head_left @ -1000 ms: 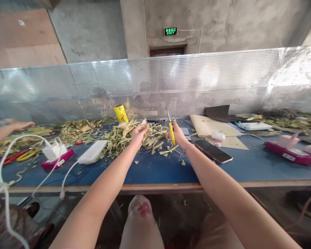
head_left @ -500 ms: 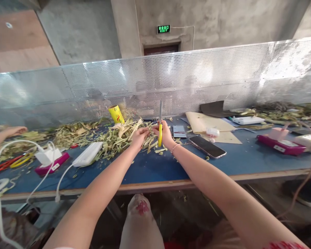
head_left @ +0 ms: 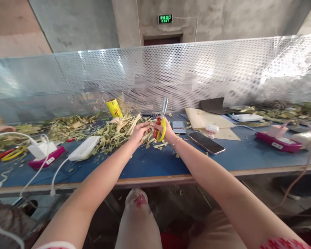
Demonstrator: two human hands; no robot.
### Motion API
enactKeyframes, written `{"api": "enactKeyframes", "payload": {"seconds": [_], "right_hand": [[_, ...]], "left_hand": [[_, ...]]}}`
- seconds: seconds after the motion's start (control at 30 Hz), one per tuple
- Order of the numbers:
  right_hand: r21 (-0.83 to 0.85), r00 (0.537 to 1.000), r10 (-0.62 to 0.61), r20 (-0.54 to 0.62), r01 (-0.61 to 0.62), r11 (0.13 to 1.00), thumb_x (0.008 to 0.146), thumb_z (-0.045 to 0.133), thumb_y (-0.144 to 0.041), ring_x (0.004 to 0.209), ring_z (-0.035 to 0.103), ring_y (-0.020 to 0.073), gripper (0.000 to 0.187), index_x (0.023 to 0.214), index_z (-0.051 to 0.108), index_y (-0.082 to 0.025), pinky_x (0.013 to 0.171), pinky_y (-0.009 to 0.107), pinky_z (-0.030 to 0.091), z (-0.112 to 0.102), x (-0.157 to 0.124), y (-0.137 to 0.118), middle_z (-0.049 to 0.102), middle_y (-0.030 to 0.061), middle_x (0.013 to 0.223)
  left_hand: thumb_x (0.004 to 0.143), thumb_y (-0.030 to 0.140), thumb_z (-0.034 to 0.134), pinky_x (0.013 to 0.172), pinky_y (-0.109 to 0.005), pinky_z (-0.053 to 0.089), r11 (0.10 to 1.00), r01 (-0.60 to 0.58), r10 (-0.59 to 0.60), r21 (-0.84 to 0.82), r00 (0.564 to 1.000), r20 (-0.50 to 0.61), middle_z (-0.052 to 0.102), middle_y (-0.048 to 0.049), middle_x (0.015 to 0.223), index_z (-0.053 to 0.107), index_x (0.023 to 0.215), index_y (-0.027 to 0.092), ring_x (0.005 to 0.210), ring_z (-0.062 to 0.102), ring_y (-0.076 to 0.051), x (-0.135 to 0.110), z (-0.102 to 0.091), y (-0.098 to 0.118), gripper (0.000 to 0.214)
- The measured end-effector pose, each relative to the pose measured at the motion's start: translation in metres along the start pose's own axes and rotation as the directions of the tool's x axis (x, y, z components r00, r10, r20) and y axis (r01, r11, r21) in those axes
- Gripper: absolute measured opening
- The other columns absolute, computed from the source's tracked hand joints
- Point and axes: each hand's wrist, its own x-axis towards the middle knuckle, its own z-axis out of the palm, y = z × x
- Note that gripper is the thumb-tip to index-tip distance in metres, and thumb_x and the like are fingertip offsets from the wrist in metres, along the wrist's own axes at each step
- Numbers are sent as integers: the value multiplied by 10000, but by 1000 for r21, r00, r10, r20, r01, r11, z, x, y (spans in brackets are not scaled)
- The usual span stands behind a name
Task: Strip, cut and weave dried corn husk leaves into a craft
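At the blue-topped bench (head_left: 150, 166), my right hand (head_left: 169, 132) was clenched around the yellow-and-red handles of the scissors (head_left: 162, 116). The blades, together as far as could be told, pointed up and slightly right, their long axis nearly upright against the perforated metal screen (head_left: 223, 69). Just to the left, almost knuckle to knuckle, my left hand (head_left: 139, 130) pinched a tuft of dried leaf strips (head_left: 124, 123) at the near edge of the heap. The strips ran away from me and leftward, roughly crosswise to the blades. My left hand was the nearer one to the heap, and the scissors stood at its right side, raised above the tabletop. The strips looked pale yellow-green, flat, curled and papery, with loose trimmings scattered on the blue surface. A dark phone (head_left: 206, 142) lay face up to the right of my wrist. A yellow roll (head_left: 114, 108) stood tilted behind the heap.
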Motion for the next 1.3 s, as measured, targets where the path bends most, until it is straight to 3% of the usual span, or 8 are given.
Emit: {"api": "enactKeyframes", "payload": {"seconds": [0.27, 0.53, 0.73, 0.97, 1.2, 1.3], "right_hand": [[29, 999, 53, -4, -53, 998, 465, 755, -333, 606, 549, 116, 599, 926, 386, -227, 518, 237, 432, 1, -4, -5, 506, -82, 654], [62, 999, 45, -10, -44, 997, 487, 746, -325, 574, 549, 101, 565, 918, 395, -226, 571, 255, 460, 2, -6, -5, 525, -81, 654], [81, 990, 93, -102, -85, 993, 444, 765, -324, 532, 542, 100, 599, 908, 400, -224, 527, 247, 454, 4, -6, -6, 498, -94, 615], [68, 991, 86, -106, -79, 995, 477, 760, -325, 545, 559, 111, 589, 937, 407, -224, 513, 240, 455, 3, -5, -5, 519, -87, 614], [158, 993, 84, -81, -70, 985, 485, 754, -275, 640, 610, 134, 564, 924, 406, -215, 624, 267, 495, 0, -3, -2, 580, -63, 662], [113, 996, 77, -55, -70, 991, 461, 765, -262, 633, 607, 140, 603, 939, 398, -224, 608, 279, 497, 0, -3, -2, 595, -55, 698]], "left_hand": [[600, 19, 644, 517, -195, 423, 999, -19, 17, 45, 998, 57, 626, -6, 572, 661, 677, 112, 467, 517, -58, 0, -2, 1, 122], [613, 45, 644, 591, -219, 434, 957, -178, 167, 228, 984, 68, 633, 6, 594, 665, 657, 139, 506, 516, -73, 0, -3, 2, 106], [615, 77, 656, 610, -215, 446, 915, -247, 211, 318, 967, 144, 639, 3, 614, 677, 692, 168, 582, 547, -96, 1, -4, 1, 120], [607, 74, 649, 596, -211, 442, 944, -230, 197, 238, 968, 157, 629, 6, 604, 648, 654, 147, 537, 527, -80, -1, -2, 0, 87], [633, 66, 614, 655, -252, 470, 977, -136, 126, 162, 990, 68, 617, 23, 603, 621, 898, 165, 558, 580, -101, 3, -4, -5, 283], [641, 79, 616, 687, -263, 479, 983, -116, 110, 140, 993, 47, 625, 19, 613, 618, 871, 164, 573, 592, -102, 3, -4, -5, 246]]}}
